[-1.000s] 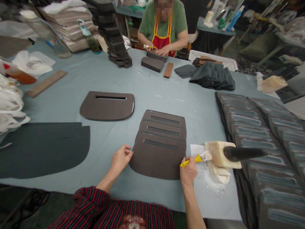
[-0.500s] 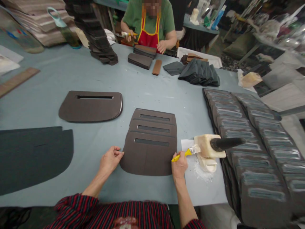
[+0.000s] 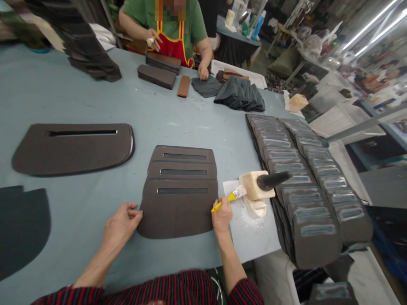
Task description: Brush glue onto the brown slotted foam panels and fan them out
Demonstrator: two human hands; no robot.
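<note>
Slotted panels, three overlapping, are being flanked in the head view: at eight o'clock by the left hand, its grip unclear; at four by the right hand, in which one yellow brush is being clasped.

Past the far edge of the bench stands a smaller table; beyond the bench's far right corner, two tube lights shine.

3 slotted panels, ctr.
I also count 1 yellow brush & 1 cream container R of ctr, 2 overlapping rows of panels at R, 1 co-worker top ctr.
</note>
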